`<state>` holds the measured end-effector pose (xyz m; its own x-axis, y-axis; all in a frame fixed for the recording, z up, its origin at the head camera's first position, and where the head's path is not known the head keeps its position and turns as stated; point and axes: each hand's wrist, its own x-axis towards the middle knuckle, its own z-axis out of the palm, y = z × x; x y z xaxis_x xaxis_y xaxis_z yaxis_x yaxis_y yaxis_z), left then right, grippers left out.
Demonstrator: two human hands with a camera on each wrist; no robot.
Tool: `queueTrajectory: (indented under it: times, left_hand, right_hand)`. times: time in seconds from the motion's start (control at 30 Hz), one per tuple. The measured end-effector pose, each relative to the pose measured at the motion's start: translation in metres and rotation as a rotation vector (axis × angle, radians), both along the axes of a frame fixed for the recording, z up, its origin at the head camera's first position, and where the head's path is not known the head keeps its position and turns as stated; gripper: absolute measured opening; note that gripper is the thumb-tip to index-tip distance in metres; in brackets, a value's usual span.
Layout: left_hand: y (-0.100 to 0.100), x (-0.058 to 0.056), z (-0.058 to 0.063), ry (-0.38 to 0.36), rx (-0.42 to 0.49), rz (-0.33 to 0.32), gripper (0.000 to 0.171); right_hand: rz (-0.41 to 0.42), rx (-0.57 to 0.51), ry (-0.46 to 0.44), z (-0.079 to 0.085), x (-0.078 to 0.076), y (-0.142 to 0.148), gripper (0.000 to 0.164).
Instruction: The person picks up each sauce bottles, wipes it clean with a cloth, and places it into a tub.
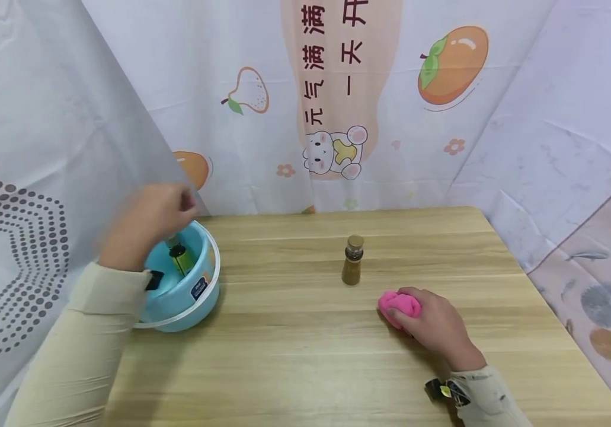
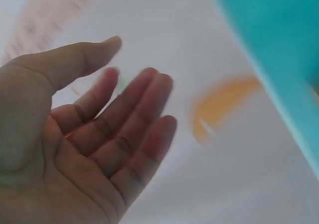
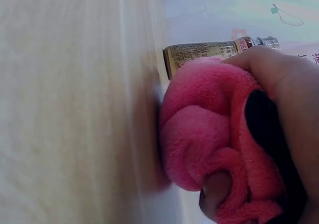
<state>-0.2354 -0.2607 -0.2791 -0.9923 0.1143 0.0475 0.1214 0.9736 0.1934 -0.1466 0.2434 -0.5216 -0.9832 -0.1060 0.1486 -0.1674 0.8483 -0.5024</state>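
- Near the rim of the blue bucket [image 1: 170, 305], there's the left hand [image 1: 147, 216], fingers relaxed, thumb parted from them!
- Inside that bucket, look, a green-and-black bottle [image 1: 181, 260] leans.
- Well right of the bucket, the right hand [image 1: 435, 323] grips the bunched pink cloth [image 1: 398, 305]; both hands are far apart.
- Right of the bucket, nearer the cloth, a brown bottle [image 1: 352, 264] stands upright.

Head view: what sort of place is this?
Probably a tabletop workspace screened off with fabric: printed sheets hang behind and beside a wood-grain table, where a small bottle stands. I can't tell whether it's a home.
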Motion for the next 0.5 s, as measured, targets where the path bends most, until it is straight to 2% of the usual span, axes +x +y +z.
queueTrajectory:
  times: [0.07,0.2,0.37,0.5]
  left_hand:
    - [0.029,0.001,0.0,0.047,0.005,-0.068,0.02]
    - [0.083,-0.001,-0.014,0.135,0.044,-0.203,0.02]
    - [0.137,-0.01,-0.047,0.203,0.149,-0.354,0.017]
    - [0.173,-0.016,-0.076,0.163,0.228,-0.416,0.024]
  right_hand:
    - [-0.014,-0.028,0.019,-0.002,0.0,0.002,0.056]
    - [-0.064,-0.128,0.043,-0.008,-0.003,0.005,0.054]
    - [-0.155,-0.268,0.077,-0.014,-0.006,0.01,0.054]
    - [-0.216,-0.365,0.104,-0.014,-0.009,0.015,0.051]
